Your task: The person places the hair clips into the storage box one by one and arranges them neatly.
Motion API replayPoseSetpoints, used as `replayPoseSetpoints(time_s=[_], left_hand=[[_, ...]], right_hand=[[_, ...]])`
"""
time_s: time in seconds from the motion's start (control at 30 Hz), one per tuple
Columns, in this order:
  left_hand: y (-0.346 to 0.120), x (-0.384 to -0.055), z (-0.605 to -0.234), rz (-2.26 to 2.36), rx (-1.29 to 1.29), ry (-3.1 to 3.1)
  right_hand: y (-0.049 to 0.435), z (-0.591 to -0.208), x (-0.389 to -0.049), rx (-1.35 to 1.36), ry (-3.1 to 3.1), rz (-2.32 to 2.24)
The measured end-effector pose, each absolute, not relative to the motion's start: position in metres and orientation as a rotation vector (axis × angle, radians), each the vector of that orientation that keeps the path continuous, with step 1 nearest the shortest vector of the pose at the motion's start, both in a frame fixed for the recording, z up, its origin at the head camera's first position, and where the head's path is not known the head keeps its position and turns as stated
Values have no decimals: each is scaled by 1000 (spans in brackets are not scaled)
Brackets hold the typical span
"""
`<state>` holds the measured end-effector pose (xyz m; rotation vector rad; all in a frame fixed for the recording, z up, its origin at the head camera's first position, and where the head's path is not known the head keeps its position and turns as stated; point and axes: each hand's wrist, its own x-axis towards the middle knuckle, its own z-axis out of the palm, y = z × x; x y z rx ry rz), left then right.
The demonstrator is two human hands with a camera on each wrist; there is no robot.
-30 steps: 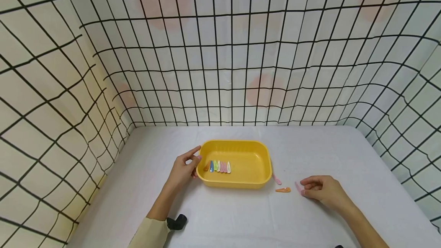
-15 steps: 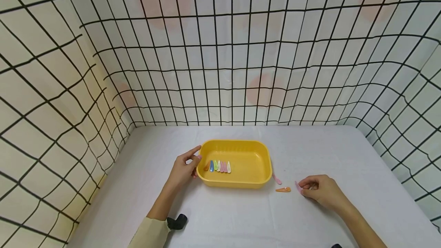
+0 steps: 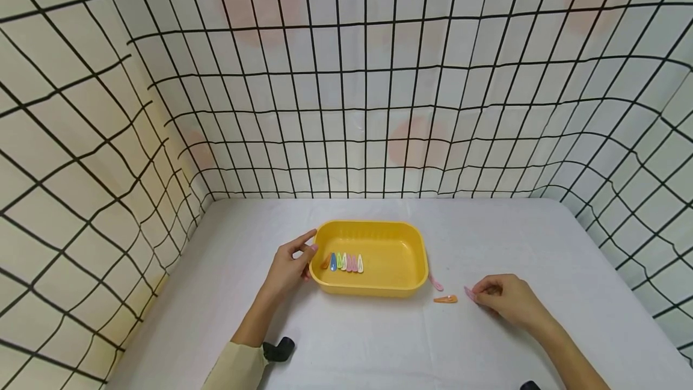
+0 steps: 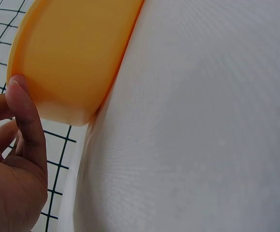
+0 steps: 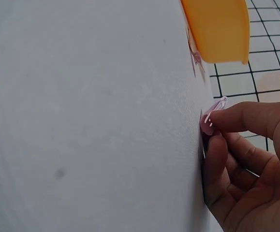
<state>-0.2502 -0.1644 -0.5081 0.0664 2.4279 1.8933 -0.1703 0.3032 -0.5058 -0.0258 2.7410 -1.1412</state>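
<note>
Right hand (image 3: 506,298): closed in a fine pinch, thumb against fingertip, one pink clip between; low over the cloth, to the right of the tray.
Left hand (image 3: 288,265): closed on the tray at its left end, thumb at the rim, forefinger reaching along the outer edge, lower fingers partly hidden.
Pink clip (image 5: 207,124): gripped near one end, other end free, slanting toward the tray; contact with the cloth, cannot tell.
Tray (image 3: 390,253): yellow, oblong, rounded corners; upright on the cloth, between the two hands, touched by the left only.
Tray contents: seven clips in a close row toward the left end. From the left: orange clip (image 3: 326,262), tilted beside the wall; blue clip (image 3: 333,262); green clip (image 3: 339,260); first white clip (image 3: 344,262); two pinks (image 3: 352,263); last white clip (image 3: 360,263).
Loose orange clip (image 3: 446,299): flat on the cloth, just outside the near right corner of the tray, between tray and right hand.
Loose pink clip (image 3: 436,284): beside the right wall of the tray, far end partly hidden; contact with the wall, cannot tell.
Sleeve (image 3: 234,367): beige, on the left forearm.
Black strap (image 3: 278,349): beside the sleeve.
Cloth (image 3: 368,336): white, under tray and loose clips.
Backdrop (image 3: 352,90): pale, black grid, faint pink spots.
</note>
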Motion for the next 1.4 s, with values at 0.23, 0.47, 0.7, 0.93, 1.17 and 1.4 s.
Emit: replayPoseSetpoints(time_s=[0.23, 0.47, 0.7, 0.93, 1.17, 1.4], left_hand=[[-163, -249, -510, 1901, 74, 2415], [-165, -248, -509, 1890, 62, 2426], [-166, -248, -508, 1906, 58, 2413], [-166, -246, -508, 1899, 49, 2408], [-164, -248, -509, 1885, 24, 2428], [-160, -245, -500, 1871, 7, 2442]], right_hand=[[308, -506, -172, 22, 2673, -1194], [309, -507, -176, 62, 2631, -1262], [309, -506, -181, 69, 2598, -1309], [310, -502, -188, 31, 2592, -1374], [309, -496, -196, 79, 2626, -1382], [302, -489, -202, 81, 2641, -1449]])
